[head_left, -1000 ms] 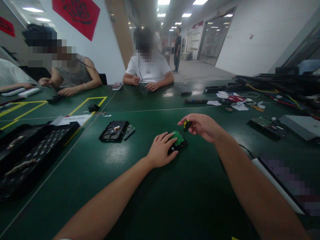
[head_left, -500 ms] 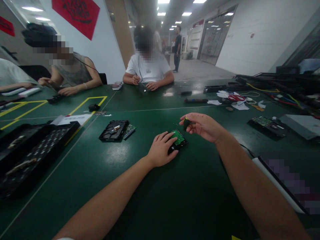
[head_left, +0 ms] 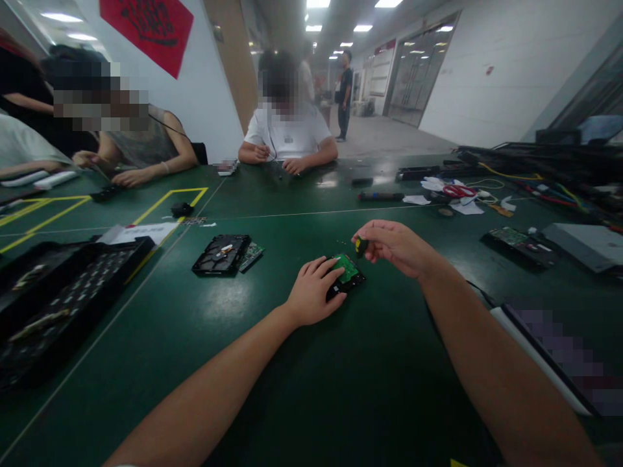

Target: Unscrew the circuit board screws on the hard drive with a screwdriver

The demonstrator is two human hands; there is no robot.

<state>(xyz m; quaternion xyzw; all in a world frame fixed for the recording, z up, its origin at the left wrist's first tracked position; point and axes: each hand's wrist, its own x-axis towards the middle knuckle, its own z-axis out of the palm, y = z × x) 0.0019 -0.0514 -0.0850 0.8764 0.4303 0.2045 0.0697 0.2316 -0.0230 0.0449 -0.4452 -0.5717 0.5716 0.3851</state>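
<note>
A hard drive with a green circuit board facing up lies on the green table. My left hand grips it from the left, fingers across the board and thumb along the near edge. Above the drive's far right corner, my right hand is closed on a short screwdriver with a black and yellow handle. Its shaft and tip are too small to make out. A few tiny specks, perhaps screws, lie just beyond the drive.
To the left are an opened black drive casing, a loose circuit board and a large black tray. Another drive, a grey box and tangled cables lie right. Co-workers sit across the table.
My right hand has tilted the screwdriver, so more of its yellow end shows. My left hand and the hard drive have stayed put. Another person in black appears at the far left.
</note>
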